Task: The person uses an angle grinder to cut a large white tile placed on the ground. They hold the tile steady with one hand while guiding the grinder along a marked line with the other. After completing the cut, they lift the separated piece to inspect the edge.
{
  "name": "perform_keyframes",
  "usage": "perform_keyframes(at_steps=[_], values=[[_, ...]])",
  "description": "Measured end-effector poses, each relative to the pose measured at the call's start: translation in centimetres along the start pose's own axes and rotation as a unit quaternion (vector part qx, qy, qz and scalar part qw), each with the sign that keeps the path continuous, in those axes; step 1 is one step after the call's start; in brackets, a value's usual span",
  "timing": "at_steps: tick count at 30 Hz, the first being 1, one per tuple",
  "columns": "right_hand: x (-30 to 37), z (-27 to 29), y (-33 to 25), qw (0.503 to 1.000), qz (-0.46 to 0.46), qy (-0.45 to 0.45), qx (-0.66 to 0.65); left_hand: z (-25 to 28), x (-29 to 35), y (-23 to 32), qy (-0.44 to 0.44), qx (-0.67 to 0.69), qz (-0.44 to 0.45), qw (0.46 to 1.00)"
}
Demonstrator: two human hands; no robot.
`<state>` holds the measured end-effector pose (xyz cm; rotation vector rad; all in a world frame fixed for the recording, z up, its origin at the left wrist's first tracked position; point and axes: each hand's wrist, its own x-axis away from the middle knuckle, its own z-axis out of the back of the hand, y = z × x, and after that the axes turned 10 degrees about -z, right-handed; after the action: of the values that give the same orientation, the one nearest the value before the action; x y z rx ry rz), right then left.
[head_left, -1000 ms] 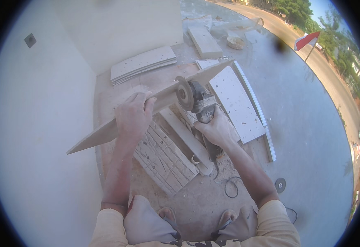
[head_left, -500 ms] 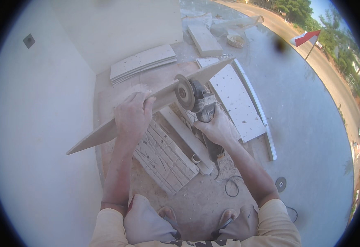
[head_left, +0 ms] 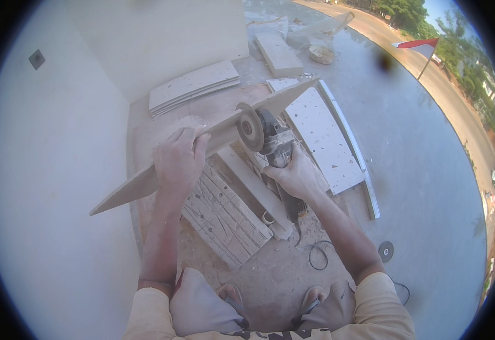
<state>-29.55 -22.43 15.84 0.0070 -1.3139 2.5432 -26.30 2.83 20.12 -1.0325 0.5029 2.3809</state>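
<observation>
My left hand (head_left: 178, 158) grips the upper edge of a long, narrow tile (head_left: 126, 191), its fingers curled over the edge. The tile slants from low on the left to high on the right, with its far end near the speckled boards. My right hand (head_left: 298, 177) is wrapped round the body of a dusty angle grinder (head_left: 278, 141). The grinder's disc (head_left: 251, 130) stands at the tile's near face and edge, just right of my left hand. Whether the disc is spinning cannot be made out. Pale dust lies on the floor beyond my left hand.
Beneath the tile lies a scored board (head_left: 225, 218) beside a narrow strip (head_left: 259, 192). Speckled white boards (head_left: 329, 141) lie to the right, and stacked tiles (head_left: 193, 88) lie by the wall. A loose disc (head_left: 386, 251) and a black cable (head_left: 318, 258) are on the floor.
The grinder's disc has shifted very slightly towards me along the tile. Both hands keep their grip. The red and white flag at the far right has changed shape.
</observation>
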Motion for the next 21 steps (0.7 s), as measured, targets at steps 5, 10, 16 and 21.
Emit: perform_keyframes(at_steps=[5, 10, 16, 21], values=[[0.4, 0.6, -0.6, 0.999, -0.026, -0.008, 0.026, -0.1, 0.1, 0.1, -0.001, -0.008, -0.003, 1.000], [0.4, 0.7, -0.6, 0.999, -0.028, -0.023, 0.013, 0.0, 0.1, 0.1, 0.005, -0.003, -0.001, 1.000], [0.1, 0.3, 0.1, 1.000, -0.007, -0.001, 0.015, 0.0, 0.1, 0.3, -0.013, -0.007, 0.016, 1.000], [0.1, -0.2, 0.4, 1.000, 0.001, 0.006, 0.009, -0.2, 0.2, 0.1, 0.005, -0.005, 0.007, 1.000]])
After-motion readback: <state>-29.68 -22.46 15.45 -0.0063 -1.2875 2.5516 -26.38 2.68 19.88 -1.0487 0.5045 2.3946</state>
